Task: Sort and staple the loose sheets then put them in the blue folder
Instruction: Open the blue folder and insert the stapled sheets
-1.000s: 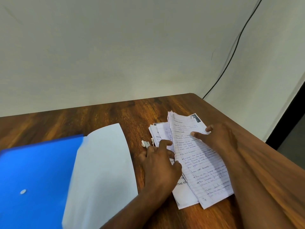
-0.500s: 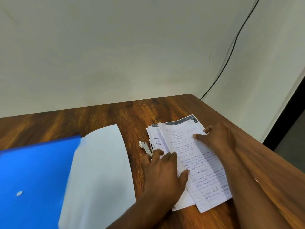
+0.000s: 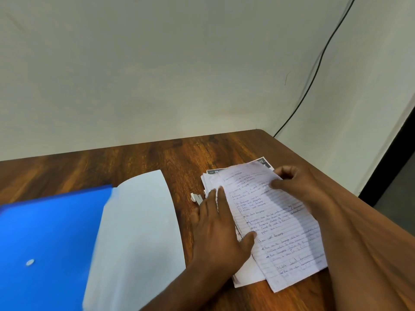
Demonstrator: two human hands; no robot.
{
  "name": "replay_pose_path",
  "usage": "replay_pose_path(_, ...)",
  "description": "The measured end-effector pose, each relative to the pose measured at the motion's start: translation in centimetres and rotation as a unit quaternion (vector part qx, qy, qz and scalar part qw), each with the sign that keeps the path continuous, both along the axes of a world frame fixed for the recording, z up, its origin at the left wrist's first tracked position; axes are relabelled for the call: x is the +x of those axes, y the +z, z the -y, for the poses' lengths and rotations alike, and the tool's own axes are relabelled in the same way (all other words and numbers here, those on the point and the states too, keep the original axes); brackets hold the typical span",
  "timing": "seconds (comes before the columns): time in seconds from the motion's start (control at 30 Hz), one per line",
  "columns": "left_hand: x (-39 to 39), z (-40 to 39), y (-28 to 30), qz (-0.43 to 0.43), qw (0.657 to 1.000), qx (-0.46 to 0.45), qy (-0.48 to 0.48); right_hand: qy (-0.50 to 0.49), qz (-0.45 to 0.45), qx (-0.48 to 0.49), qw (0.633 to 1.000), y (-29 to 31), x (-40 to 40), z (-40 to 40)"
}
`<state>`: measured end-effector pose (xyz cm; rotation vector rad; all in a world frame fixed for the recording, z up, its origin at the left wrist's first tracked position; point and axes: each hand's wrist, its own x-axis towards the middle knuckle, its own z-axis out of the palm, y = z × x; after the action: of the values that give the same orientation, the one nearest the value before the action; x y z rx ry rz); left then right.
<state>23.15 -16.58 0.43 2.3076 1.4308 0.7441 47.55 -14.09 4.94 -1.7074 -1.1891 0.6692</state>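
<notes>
- The loose sheets point(image 3: 269, 221) are stacked on the table point(image 3: 157, 158), under both hands.
- The left hand point(image 3: 219, 234) is laid flat on the stack's left edge, fingers straight.
- The top lined sheet's far right edge is pinched by the right hand point(image 3: 296, 187).
- The blue folder point(image 3: 51, 243) lies open, left of the left hand.
- A small white object point(image 3: 197, 197) lies just beyond the left hand's fingertips.

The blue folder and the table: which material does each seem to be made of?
The blue folder looks like smooth plastic: even colour, slight sheen, a round snap button. The table shows brown wood grain with a soft gloss; it may be real wood or laminate, I cannot tell.
</notes>
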Motion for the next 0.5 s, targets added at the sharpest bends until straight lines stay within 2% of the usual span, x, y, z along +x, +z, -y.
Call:
replay_pose_path(0.1, -0.2, -0.4, 0.1, 0.113, 0.993, -0.021, 0.009, 0.051, -0.032, -0.01, 0.998, 0.3, 1.0, 0.4)
replay_pose_path(0.3, -0.8, -2.6, -0.5, 0.26, 0.964, -0.052, 0.033, 0.194, -0.16, -0.038, 0.967, 0.1, 2.7, 1.0)
replay_pose_path(0.4, -1.2, -3.1, -1.0, 0.317, 0.948, -0.037, 0.005, 0.211, -0.206, -0.068, 0.953, 0.3, 2.6, 1.5)
replay_pose_path(0.5, -1.3, -3.0, -0.7, 0.316, 0.948, -0.022, -0.015, 0.142, -0.243, -0.023, 0.959, 1.1, 2.2, 1.5)
